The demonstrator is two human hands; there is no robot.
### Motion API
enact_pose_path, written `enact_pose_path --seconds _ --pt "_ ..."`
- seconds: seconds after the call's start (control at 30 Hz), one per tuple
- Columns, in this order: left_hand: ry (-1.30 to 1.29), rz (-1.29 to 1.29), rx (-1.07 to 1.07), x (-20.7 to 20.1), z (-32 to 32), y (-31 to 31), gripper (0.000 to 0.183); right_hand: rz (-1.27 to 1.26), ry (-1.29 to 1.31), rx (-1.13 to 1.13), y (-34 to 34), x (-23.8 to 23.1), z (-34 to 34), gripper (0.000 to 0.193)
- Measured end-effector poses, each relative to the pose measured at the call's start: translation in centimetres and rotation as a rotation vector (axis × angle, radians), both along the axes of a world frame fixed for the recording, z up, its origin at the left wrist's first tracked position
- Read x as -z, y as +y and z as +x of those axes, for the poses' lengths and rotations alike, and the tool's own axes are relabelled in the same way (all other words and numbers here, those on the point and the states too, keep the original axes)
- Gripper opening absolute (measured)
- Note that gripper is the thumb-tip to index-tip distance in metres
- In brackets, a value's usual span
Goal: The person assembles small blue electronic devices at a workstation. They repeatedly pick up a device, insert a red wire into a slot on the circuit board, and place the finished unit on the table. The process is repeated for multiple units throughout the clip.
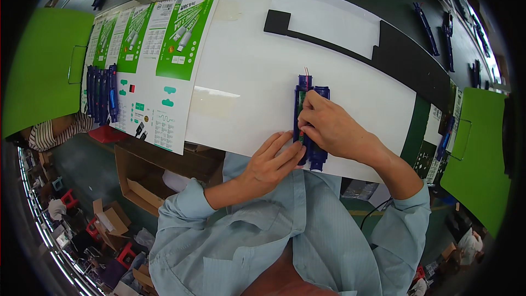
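Note:
A long blue plastic housing [296, 115] lies lengthwise before me on the white work surface [246, 71]. Inside it shows a narrow green circuit board [301, 97], and thin red and white wires [307, 71] stick out of its far end. My left hand [269, 163] grips the housing's near end, fingertips resting on it. Over the board, my right hand [323, 120] is closed in a pinch; its fingers hide what they hold. Right beside the first housing, partly under my right hand, lies a second blue housing [318, 160].
Several blue housings [101, 96] stand in a row on printed green-and-white sheets [178, 49] at left. A black strip [334, 49] runs along the far side. Another blue piece [445, 138] lies at right. Green chair backs [49, 66] flank the table; an open cardboard box [137, 181] sits below.

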State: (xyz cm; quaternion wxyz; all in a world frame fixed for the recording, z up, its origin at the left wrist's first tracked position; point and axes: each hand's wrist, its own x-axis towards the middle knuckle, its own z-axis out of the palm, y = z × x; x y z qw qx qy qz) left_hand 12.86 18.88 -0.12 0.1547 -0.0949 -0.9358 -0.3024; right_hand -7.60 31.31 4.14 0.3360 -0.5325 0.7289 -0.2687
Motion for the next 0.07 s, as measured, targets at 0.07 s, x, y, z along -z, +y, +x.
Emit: enact_pose_path --seconds 0.07 --pt "0.002 0.013 -0.001 0.36 0.14 -0.04 0.049 -0.022 -0.019 -0.002 0.29 0.20 0.12 0.011"
